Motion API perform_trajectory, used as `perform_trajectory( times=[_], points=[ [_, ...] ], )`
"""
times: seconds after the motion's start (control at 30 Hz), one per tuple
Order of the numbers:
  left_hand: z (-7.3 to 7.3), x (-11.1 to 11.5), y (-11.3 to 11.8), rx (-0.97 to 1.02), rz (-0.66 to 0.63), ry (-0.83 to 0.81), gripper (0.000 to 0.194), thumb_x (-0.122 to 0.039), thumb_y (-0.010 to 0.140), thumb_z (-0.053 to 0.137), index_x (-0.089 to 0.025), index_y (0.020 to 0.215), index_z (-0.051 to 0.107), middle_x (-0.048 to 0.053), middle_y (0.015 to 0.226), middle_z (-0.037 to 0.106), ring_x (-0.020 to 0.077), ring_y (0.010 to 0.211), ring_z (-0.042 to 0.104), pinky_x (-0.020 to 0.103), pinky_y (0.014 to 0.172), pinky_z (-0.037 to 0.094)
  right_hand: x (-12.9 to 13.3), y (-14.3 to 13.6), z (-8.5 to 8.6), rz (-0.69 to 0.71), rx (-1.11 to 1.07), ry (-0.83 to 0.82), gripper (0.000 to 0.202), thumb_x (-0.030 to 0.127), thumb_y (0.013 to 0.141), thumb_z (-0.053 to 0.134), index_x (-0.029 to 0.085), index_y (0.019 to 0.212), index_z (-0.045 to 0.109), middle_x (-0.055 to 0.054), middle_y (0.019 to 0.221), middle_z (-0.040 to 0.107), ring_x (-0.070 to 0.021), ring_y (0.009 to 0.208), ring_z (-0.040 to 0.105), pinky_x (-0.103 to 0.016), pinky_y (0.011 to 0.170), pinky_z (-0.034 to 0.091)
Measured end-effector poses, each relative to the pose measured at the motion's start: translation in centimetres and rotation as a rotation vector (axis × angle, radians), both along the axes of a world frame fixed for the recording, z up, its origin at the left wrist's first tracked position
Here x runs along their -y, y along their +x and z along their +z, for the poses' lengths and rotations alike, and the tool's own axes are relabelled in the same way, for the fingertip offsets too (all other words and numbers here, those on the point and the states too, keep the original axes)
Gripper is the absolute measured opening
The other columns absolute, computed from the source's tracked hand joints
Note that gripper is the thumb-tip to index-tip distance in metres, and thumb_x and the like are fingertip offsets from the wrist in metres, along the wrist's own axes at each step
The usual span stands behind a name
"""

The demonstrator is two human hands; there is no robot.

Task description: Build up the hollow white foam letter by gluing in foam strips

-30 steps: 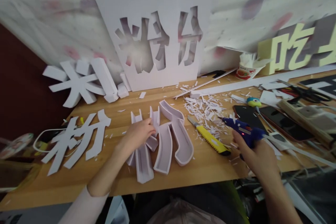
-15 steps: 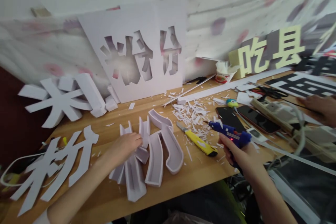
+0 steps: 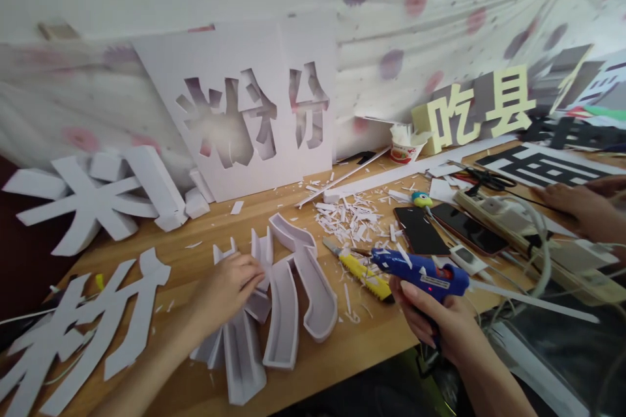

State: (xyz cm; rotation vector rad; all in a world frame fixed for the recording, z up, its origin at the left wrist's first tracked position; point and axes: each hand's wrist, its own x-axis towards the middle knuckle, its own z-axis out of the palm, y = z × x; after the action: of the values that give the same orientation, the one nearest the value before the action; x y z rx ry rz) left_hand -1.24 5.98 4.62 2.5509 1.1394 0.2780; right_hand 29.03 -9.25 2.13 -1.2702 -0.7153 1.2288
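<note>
My right hand [image 3: 440,319] is wrapped round the grip of a blue hot glue gun [image 3: 420,270] with a small red light. The gun's nozzle points left, over the yellow utility knife [image 3: 362,273] lying on the table. My left hand [image 3: 232,283] has its fingers bent together on the upper left of a hollow white foam letter [image 3: 246,361], hiding part of its walls. This letter has raised side strips and lies with its open channels upward. To its left is a flat white foam character [image 3: 90,332].
White foam scraps [image 3: 347,218] litter the wooden table [image 3: 254,205]. Behind stand a white board [image 3: 254,45] with cut-out characters and a thick white character [image 3: 98,195]. At right are two phones [image 3: 421,230], a power strip [image 3: 493,218] and another person's hand [image 3: 581,202].
The glue gun has come left and nearer, and its nozzle is now above the yellow knife. My left hand stays at the hollow letter, its fingers slightly shifted. The whole view has turned slightly right.
</note>
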Motion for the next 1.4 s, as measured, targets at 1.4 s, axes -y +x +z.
perform_trajectory(
  times=[1.4],
  points=[
    [1.4, 5.6, 14.2, 0.887, 0.187, -0.806, 0.021, -0.042, 0.08, 0.075, -0.023, 0.086, 0.082, 0.004, 0.093, 0.079, 0.0195, 0.089, 0.067, 0.029, 0.079, 0.048, 1.3, -1.4, -0.2, -0.213, 0.031, 0.049, 0.057, 0.068, 0.071, 0.083, 0.018, 0.059, 0.057, 0.006, 0.041, 0.039, -0.0036, 0.036, 0.027, -0.023, 0.039, 0.018]
  ],
)
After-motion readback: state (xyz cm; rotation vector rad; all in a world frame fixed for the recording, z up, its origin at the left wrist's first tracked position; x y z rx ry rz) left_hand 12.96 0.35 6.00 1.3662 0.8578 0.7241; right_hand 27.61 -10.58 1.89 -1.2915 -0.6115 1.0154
